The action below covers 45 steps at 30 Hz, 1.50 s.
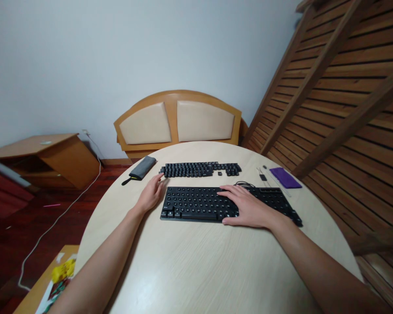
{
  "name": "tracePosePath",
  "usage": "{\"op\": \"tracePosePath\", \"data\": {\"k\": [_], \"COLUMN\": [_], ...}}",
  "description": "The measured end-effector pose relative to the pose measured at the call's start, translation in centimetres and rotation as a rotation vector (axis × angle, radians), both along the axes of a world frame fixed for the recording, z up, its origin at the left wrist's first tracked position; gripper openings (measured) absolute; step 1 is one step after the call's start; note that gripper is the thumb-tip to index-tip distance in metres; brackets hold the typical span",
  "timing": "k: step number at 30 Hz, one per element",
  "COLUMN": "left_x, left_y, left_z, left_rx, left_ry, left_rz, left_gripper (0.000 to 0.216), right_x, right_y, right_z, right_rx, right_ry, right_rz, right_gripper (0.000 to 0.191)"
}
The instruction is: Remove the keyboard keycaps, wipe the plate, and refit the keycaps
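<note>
A black keyboard (196, 204) lies on the round table, most of its keycaps off and the bare key posts showing. Its bottom-row caps and long space bar are in place. My right hand (245, 207) rests across its middle with fingers spread and thumb at the front edge, covering some keys. Behind the keyboard, loose black keycaps (190, 170) are laid out in rows. My left hand (151, 192) is at the left end of these rows, index finger stretched to the end keycap and thumb apart from it. A single keycap (219, 173) sits apart in a gap.
A grey pouch (143, 168) lies at the back left of the table (196, 270). On the right are a purple pouch (284, 178), a small dark item (263, 177) and thin wire-like tools. The coiled cable (245, 184) sits behind the keyboard. A wooden slatted panel (340, 109) stands on the right.
</note>
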<state>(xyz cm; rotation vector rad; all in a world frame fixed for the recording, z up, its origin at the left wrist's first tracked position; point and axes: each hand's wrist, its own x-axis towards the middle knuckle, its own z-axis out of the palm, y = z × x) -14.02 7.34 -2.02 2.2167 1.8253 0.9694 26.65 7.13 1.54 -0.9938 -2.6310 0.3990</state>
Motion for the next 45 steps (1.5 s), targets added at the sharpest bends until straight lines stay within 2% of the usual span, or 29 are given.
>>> {"op": "tracePosePath", "data": {"k": [4,10,18,23,29,39,45], "left_x": [-0.1,0.0,0.2,-0.1,0.3,-0.2,0.8], "left_y": [0.7,1.7,1.0,1.0,1.2,-0.2,-1.3], "left_z": [-0.7,-0.6,-0.3,-0.1,0.1,1.4,4.2], "left_rx": [-0.027,-0.032,0.006,0.040,0.025,-0.062,-0.148], "left_ry": [0.146,0.232,0.217,0.208,0.208,0.107,0.000], "left_rz": [-0.020,0.000,0.040,0.035,0.037,0.041,-0.061], "left_gripper": [0.056,0.060,0.050,0.052,0.038,0.032,0.028], "right_x": [-0.1,0.0,-0.1,0.0,0.0,0.1,0.1], "right_y": [-0.1,0.0,-0.1,-0.1,-0.2,0.0,0.1], "right_z": [0.2,0.2,0.2,0.3,0.3,0.0,0.0], "right_rx": [0.001,-0.005,-0.004,0.010,0.030,0.024,0.034], "right_ry": [-0.011,-0.004,-0.004,-0.022,-0.038,-0.017,-0.016], "right_rz": [-0.002,0.002,0.000,-0.004,-0.006,0.002,0.008], "right_gripper": [0.083,0.083,0.082,0.083,0.083,0.083,0.083]}}
